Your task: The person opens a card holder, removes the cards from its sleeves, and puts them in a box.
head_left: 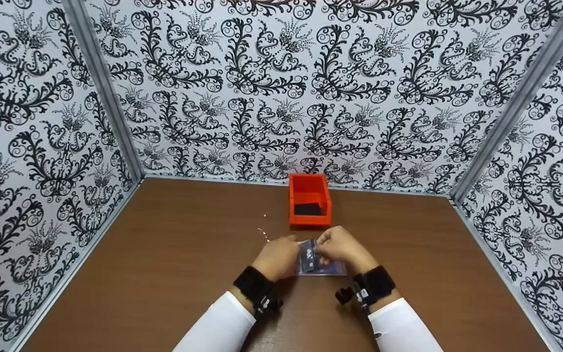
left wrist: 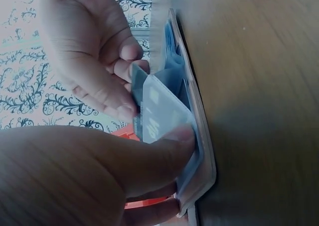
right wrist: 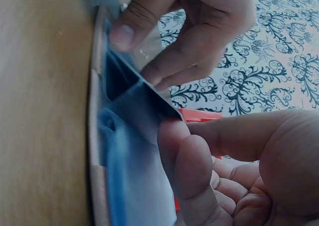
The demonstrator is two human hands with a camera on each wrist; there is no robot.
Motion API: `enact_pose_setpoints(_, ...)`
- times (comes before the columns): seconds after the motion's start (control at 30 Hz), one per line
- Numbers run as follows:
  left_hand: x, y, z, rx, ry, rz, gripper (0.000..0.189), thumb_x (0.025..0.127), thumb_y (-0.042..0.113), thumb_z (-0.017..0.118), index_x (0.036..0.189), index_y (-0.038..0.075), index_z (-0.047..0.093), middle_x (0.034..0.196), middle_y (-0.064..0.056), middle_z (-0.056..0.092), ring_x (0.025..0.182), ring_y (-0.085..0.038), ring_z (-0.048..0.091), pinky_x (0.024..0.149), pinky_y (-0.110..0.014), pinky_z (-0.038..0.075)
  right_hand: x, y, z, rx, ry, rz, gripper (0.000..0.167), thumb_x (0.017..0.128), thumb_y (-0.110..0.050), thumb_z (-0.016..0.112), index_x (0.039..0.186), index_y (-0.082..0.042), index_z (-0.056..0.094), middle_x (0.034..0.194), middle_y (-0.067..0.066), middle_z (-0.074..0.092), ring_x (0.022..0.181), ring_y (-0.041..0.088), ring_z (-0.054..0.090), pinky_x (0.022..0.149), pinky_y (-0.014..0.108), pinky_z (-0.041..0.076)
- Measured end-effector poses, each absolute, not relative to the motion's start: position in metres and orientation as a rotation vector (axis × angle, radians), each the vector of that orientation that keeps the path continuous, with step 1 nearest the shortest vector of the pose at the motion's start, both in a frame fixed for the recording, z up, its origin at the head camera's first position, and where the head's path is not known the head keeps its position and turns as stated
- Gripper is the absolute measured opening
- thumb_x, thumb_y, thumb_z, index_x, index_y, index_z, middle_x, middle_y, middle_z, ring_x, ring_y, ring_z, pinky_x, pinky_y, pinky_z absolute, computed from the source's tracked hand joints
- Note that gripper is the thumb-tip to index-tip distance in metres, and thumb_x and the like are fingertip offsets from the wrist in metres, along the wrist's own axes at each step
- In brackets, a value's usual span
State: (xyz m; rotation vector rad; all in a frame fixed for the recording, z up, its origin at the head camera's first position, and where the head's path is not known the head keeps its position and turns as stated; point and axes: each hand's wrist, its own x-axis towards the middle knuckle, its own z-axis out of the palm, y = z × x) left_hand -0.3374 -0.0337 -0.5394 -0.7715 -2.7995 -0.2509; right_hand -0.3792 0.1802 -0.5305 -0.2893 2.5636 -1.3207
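Observation:
A card holder point(head_left: 333, 270) with clear plastic sleeves lies spread on the table before me. A dark card point(head_left: 307, 254) with pale lettering sits in one raised sleeve, its edge sticking out in the left wrist view. My left hand point(head_left: 277, 254) holds the holder at its left side, the thumb on the clear sleeve point(left wrist: 162, 104). At the card's exposed edge, my right hand point(head_left: 342, 247) pinches between thumb and finger. In the right wrist view, the sleeve stands tilted up from the light-edged cover point(right wrist: 97, 186). How much of the card is inside is hard to tell.
An orange open-front bin point(head_left: 310, 220) stands behind the hands, with a dark flat thing point(head_left: 308, 209) inside. Small pale bits point(head_left: 263, 233) lie on the brown table point(head_left: 188, 234), left of the bin. Patterned walls point(head_left: 271, 98) enclose the back and sides.

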Motion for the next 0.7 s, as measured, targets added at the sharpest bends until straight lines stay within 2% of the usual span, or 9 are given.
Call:
enact_pose_setpoints(0.1, -0.338, -0.033, -0.541, -0.787, -2.786, -0.216, 0.023, 0.081, 0.019, 0.094, 0.099, 0.012, 0.083, 0.106, -0.004, 0.079, 0.087, -0.027, 0.078, 0.075, -0.043, 0.067, -0.378, 0.179, -0.528, -0.275, 2.575, -1.333, 0.008, 0.092, -0.001, 0.073, 0.092, 0.003, 0.080, 0.070, 0.005, 0.073, 0.051, 0.008, 0.066, 0.052, 0.023, 0.059)
enact_pose_setpoints(0.3, -0.341, -0.032, -0.542, -0.810, -2.761, -0.170, 0.018, 0.080, 0.015, 0.092, 0.093, 0.013, 0.080, 0.093, -0.006, 0.078, 0.079, -0.028, 0.077, 0.073, -0.042, 0.065, -0.377, 0.175, -0.530, -0.213, 2.594, -1.325, 0.014, 0.093, -0.006, 0.071, 0.087, -0.002, 0.083, 0.068, 0.002, 0.069, 0.049, 0.008, 0.064, 0.051, 0.023, 0.058)
enact_pose_setpoints(0.5, -0.341, -0.033, -0.542, -0.809, -2.757, -0.169, 0.017, 0.081, 0.017, 0.092, 0.091, 0.011, 0.080, 0.094, -0.006, 0.078, 0.078, -0.030, 0.078, 0.069, -0.044, 0.065, -0.380, 0.173, -0.536, -0.271, 2.594, -1.277, 0.014, 0.092, -0.006, 0.074, 0.080, -0.002, 0.080, 0.068, 0.000, 0.067, 0.050, 0.009, 0.063, 0.050, 0.023, 0.058)
enact_pose_setpoints(0.7, -0.339, -0.033, -0.542, -0.788, -2.764, -0.172, 0.017, 0.082, 0.018, 0.093, 0.091, 0.011, 0.080, 0.093, -0.006, 0.077, 0.076, -0.030, 0.077, 0.066, -0.044, 0.064, -0.381, 0.174, -0.537, -0.250, 2.592, -1.284, 0.012, 0.091, -0.006, 0.075, 0.083, 0.000, 0.082, 0.072, 0.004, 0.071, 0.052, 0.012, 0.064, 0.052, 0.025, 0.060)
